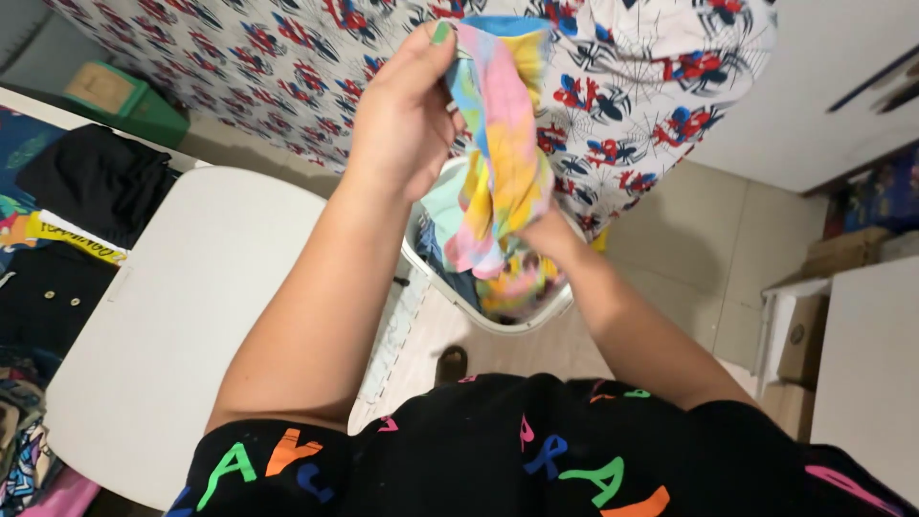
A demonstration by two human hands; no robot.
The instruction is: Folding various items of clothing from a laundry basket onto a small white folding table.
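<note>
My left hand [402, 115] is raised, with green nail polish, and grips the top of a pastel tie-dye garment [503, 153] of pink, yellow and blue. The cloth hangs down in a bunch. Lower down, my right hand [548, 235] holds the same garment; most of that hand is hidden behind the fabric. Directly under both hands stands a white laundry basket [450, 292] with more clothes in it.
A white table [182, 316] lies at my left, with dark folded clothes [96, 182] beyond it. A patterned sheet [651, 67] hangs ahead. A green bin [124, 101] stands far left. Cardboard boxes [799, 335] and white furniture [871, 373] are at the right.
</note>
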